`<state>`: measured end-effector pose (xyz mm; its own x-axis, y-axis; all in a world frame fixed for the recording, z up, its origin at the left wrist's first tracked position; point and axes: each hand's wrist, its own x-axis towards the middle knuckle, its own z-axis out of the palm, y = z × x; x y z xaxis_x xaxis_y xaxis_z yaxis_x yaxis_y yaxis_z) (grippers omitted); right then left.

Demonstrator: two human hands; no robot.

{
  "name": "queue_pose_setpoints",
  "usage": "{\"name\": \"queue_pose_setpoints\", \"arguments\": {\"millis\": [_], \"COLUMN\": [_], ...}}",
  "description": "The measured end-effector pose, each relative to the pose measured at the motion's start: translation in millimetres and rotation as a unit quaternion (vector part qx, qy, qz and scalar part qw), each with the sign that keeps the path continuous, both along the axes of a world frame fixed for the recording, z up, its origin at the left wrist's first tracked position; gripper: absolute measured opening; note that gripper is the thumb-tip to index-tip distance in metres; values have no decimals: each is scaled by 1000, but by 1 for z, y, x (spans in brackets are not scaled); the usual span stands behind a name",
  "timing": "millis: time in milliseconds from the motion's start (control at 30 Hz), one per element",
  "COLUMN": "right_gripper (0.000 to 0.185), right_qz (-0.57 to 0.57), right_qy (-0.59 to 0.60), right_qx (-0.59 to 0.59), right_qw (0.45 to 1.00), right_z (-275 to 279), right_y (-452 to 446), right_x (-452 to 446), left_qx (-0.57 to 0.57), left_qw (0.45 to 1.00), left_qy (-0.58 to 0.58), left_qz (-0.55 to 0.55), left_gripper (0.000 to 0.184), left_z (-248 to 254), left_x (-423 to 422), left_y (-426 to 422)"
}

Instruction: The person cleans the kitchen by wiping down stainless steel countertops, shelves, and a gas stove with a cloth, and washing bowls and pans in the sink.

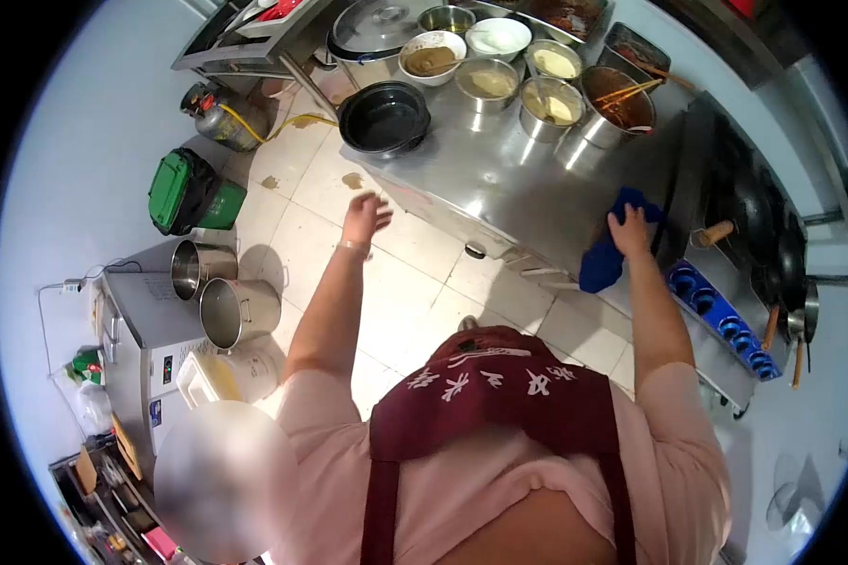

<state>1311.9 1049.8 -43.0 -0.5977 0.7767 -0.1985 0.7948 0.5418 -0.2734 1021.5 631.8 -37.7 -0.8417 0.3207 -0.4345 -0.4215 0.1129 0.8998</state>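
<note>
Right hand (628, 231) is on the blue cloth (600, 266) at the near right part of the steel tabletop (499, 165), just left of the stove (680, 202). Its thumb sits apart from the fingers, laid over the cloth; can't tell if they pinch it. Cloth is bunched, w/ one part past the hand on the far side & a bigger part at the near edge.

Left hand (366, 218) is in the air over the tiled floor (396, 282), empty, fingers loosely spread & a bit curled (bit blurry, tho). It's nearest the black pot (384, 121), w/ a gap btwn them. Pot has no lid on & sits at the left end of the tabletop.

Far side of tabletop, L to R: white bowl (431, 78) w/ brown paste & a spoon, then steel bowls (487, 102) w/ pale yellow stuff, then a steel pot (601, 135) w/ dark red-brown sauce & chopsticks across it. Another white bowl (497, 24) w/ white contents is behind them.

On the right, stove has dark woks (750, 202) & a blue strip (725, 323) along its near part.

Floor, left side: gas cylinder (224, 127) w/ yellow hose, green bin (168, 193) w/ black liner; nearer, two tall open pots (262, 306) stand side by side.
</note>
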Motion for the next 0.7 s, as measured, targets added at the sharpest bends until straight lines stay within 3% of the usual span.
{"name": "queue_pose_setpoints", "arguments": {"millis": [67,100,167,233,267,300,333,400,433,467,533,567,667,700], "right_gripper": [53,53,44,25,21,20,19,19,20,21,24,26,24,26], "right_qz": [-11,-16,49,28,75,57,35,-1,-25,-29,-91,-109,-167,-154], "right_qy": [92,89,199,263,299,295,290,233,182,171,119,111,124,122], "right_qx": [86,86,71,-57,-29,-61,-94,-133,-177,-141,-145,-160,-196,-201], "right_qw": [992,992,976,963,951,952,952,963,967,975,978,975,958,960], "right_z": [3,3,3,3,-12,-4,5,-3,-4,-1,-5,-4,-7,-9], "right_y": [1,-7,-34,-78,-91,-110,-126,-134,-140,-146,-153,-157,-171,-174], "right_x": [-4,-4,13,31,48,64,75,112,139,156,184,197,224,228], "left_qx": [66,89,158,142,136,135,111,100,107,74,164,190,87,94], "left_qw": [996,991,980,974,968,962,962,971,975,986,977,979,990,993], "left_qy": [-45,-63,-93,-154,-170,-184,-198,-168,-159,-150,-124,-50,-109,-66], "left_qz": [36,74,79,84,121,147,155,134,111,17,59,59,26,-1], "left_gripper": [52,52,54,42,34,31,30,23,22,22,27,28,30,27], "left_z": [9,13,-9,-41,-39,-64,-49,-73,-65,-77,-72,-83,-93,-41], "left_x": [-31,-44,-81,-119,-126,-145,-141,-162,-158,-169,-140,-129,-127,-59], "left_y": [25,37,55,69,77,80,83,78,77,62,51,42,21,32]}}
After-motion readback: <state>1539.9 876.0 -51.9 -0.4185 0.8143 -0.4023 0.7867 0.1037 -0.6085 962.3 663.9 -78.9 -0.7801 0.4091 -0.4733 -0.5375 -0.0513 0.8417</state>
